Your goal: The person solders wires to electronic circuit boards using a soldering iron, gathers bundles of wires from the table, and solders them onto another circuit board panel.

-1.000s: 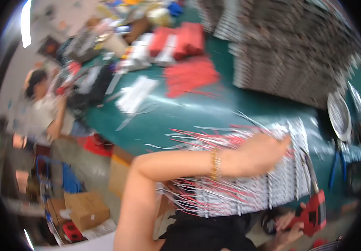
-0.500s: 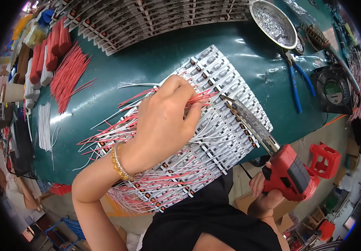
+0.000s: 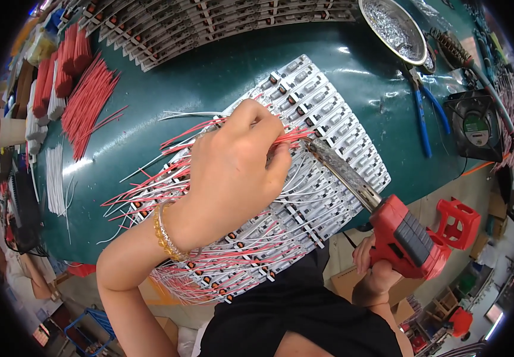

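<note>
Your left hand (image 3: 233, 172) pinched red and white wires (image 3: 179, 134) against the LED board panel (image 3: 334, 125) at frame centre; your right hand (image 3: 371, 271) gripped the red soldering gun (image 3: 408, 238), tip at the pinch. Lower rows looked wired; upper-right rows seemingly remained bare.

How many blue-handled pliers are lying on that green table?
1: the blue-handled pliers lie on the green table at the right, between the round metal dish and the black fan. Others may be hidden.
</note>
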A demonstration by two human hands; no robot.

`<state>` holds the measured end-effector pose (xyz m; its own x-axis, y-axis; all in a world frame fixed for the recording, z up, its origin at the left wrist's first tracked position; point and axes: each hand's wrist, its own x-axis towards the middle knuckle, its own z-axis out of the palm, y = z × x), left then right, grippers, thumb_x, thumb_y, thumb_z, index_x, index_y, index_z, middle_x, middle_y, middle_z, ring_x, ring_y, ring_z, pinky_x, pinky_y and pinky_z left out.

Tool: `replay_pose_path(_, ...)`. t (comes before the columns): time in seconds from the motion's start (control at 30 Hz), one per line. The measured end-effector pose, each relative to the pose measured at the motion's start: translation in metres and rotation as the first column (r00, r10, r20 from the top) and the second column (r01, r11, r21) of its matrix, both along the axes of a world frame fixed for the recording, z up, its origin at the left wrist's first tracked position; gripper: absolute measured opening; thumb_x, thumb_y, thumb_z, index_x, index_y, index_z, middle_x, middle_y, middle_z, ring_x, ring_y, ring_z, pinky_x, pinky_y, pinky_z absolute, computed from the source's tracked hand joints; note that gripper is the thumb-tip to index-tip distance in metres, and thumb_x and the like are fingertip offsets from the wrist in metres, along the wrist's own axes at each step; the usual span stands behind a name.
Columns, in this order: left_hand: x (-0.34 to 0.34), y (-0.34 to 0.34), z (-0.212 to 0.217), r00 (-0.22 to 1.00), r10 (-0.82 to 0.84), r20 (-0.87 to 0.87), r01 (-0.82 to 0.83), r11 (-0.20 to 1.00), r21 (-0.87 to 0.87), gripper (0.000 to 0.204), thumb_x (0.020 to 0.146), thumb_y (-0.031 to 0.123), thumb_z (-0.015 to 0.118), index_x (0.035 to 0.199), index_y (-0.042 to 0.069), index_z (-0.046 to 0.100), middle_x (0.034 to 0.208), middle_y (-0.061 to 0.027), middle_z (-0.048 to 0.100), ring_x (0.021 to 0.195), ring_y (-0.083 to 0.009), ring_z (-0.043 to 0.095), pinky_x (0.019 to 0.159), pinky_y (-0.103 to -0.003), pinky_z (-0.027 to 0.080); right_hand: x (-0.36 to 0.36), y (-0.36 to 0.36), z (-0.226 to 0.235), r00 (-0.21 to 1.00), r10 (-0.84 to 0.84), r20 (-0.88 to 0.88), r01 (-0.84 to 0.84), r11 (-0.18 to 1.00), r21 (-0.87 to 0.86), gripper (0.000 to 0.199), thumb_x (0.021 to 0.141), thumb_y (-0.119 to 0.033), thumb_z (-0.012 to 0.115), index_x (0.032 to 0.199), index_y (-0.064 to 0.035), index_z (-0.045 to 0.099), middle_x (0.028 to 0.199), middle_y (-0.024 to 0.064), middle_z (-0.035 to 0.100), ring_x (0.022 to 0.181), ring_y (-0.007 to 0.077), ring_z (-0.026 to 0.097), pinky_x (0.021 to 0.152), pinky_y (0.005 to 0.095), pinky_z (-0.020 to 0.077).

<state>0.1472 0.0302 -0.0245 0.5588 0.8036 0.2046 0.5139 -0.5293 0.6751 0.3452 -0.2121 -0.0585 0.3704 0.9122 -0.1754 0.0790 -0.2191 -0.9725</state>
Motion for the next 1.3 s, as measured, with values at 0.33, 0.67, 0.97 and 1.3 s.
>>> replay_pose_path(0.33,0.000,-0.001,-0.002,1.000,0.009,0.000,-0.009,0.999,0.048,0.008,0.075,0.008,0.066,0.079,0.001,0.062,0.085,-0.0099,0.057,0.058,-0.0296,0.061,0.051,-0.038,0.048,0.003,-0.006,-0.001,0.968,0.014,0.249,-0.027,0.998,0.048,0.088,0.078,-0.062,0.067,0.123,0.0099,0.045,0.047,-0.0025,0.044,0.038,0.0093,0.043,0.041,0.0225,0.0353)
replay_pose_path(0.67,0.001,-0.002,0.000,0.997,0.029,0.071,-0.030,1.000,0.002,0.008,0.075,0.005,0.066,0.079,0.000,0.062,0.085,-0.0106,0.059,0.063,-0.0293,0.062,0.055,-0.037,0.049,-0.022,0.027,0.034,0.980,-0.047,-0.191,0.069,0.991,0.112,0.087,0.080,-0.065,0.061,0.125,0.0075,0.045,0.047,-0.0027,0.043,0.039,0.0104,0.044,0.044,0.0242,0.0381)
replay_pose_path(0.97,0.004,-0.010,-0.001,0.999,-0.012,0.032,0.014,0.999,-0.047,0.008,0.076,0.005,0.065,0.080,0.000,0.059,0.084,-0.0109,0.056,0.062,-0.0306,0.060,0.054,-0.038,0.047,-0.015,0.013,0.029,0.972,-0.040,-0.231,0.065,0.993,0.102,0.086,0.082,-0.066,0.059,0.125,0.0070,0.045,0.048,-0.0029,0.042,0.039,0.0106,0.044,0.044,0.0246,0.0383)
replay_pose_path(1.3,0.003,-0.009,-0.003,0.999,-0.034,0.007,0.034,0.999,0.040,0.009,0.075,0.005,0.065,0.078,0.001,0.057,0.082,-0.0106,0.054,0.059,-0.0305,0.059,0.051,-0.039,0.046,0.006,-0.034,-0.003,0.991,-0.112,-0.070,0.108,0.992,-0.067,0.038,0.079,-0.034,0.072,0.098,-0.0032,0.060,0.078,0.0065,0.057,0.065,0.0233,0.055,0.059,0.0334,0.0430)
